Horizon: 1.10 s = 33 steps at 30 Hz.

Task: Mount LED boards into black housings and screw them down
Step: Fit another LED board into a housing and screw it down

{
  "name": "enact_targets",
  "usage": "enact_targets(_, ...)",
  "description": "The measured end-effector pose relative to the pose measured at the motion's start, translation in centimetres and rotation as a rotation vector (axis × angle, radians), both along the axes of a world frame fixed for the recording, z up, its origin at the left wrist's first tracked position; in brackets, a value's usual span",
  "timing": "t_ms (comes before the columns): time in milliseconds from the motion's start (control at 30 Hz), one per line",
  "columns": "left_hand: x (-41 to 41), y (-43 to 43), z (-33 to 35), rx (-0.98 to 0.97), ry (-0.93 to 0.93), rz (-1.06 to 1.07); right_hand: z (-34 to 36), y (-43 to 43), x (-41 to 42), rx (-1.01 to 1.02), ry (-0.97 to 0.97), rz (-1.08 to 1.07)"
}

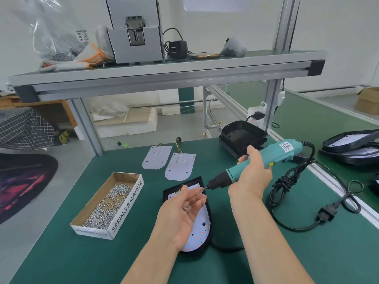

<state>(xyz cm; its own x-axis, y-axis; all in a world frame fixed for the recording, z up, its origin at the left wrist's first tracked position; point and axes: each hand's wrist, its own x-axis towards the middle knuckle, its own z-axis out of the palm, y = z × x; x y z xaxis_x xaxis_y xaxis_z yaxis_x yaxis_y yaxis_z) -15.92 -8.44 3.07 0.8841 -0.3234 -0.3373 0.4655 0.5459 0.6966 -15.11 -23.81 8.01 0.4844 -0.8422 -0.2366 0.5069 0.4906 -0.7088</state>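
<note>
Green matting covers the bench (61, 253), and near the lower centre of the frame one black housing (167, 193) lies flat with an LED board (200, 224) already seated inside it. That is the first half of the job for this unit. Screwing down looks only just begun: no driven screw can be made out on the visible part of the board. The left hand (184, 208) hovers palm-up over the housing, fingers loosely extended, with a few small screws (186, 207) lying in the palm. One screw (198, 190) meets the bit just past the fingertips. The right hand (252, 177) is wrapped firmly round the teal electric screwdriver (266, 162), which is angled down and left towards that screw. Much is left. Two loose boards (156, 157) wait above the housing, and a stack of empty housings (244, 138) sits to the upper right. A cardboard box of screws (106, 203) stands at the left. More dark housings (348, 149) lie at the right edge, but whether they are finished cannot be told.
</note>
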Motion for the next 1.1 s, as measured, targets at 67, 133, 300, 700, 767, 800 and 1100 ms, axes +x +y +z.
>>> enact_targets(67, 0.2, 0.2, -0.2, 0.053, -0.001, -0.004, 0.1, -0.1, 0.0, -0.003, -0.006, 0.004)
enact_targets(133, 0.9, 0.6, -0.5, 0.25, -0.093, 0.009, 0.2, -0.3, -0.1, -0.007, -0.014, 0.005)
enact_targets(300, 3.5, 1.2, -0.8, 1.106, -0.618, 0.016, 0.8, -1.2, -0.1, -0.039, -0.041, -0.028)
enact_targets(700, 4.2, -1.6, -2.7, 1.742, -0.965, -0.213, 1.0, -1.4, 1.3, -0.323, -0.041, -0.087)
enact_targets(767, 4.5, -1.8, -2.5, 1.762, -0.95, -0.237, 0.6, -1.3, 1.8, -0.388, -0.025, -0.08)
enact_targets(800, 4.6, -1.9, -2.5, 1.772, -0.947, -0.248, 0.3, -1.1, 2.2, -0.417, -0.019, -0.073)
enact_targets(1100, 4.3, -2.4, -2.3, 1.816, -0.999, -0.248, -1.4, 0.2, 4.8, -0.674, 0.095, -0.01)
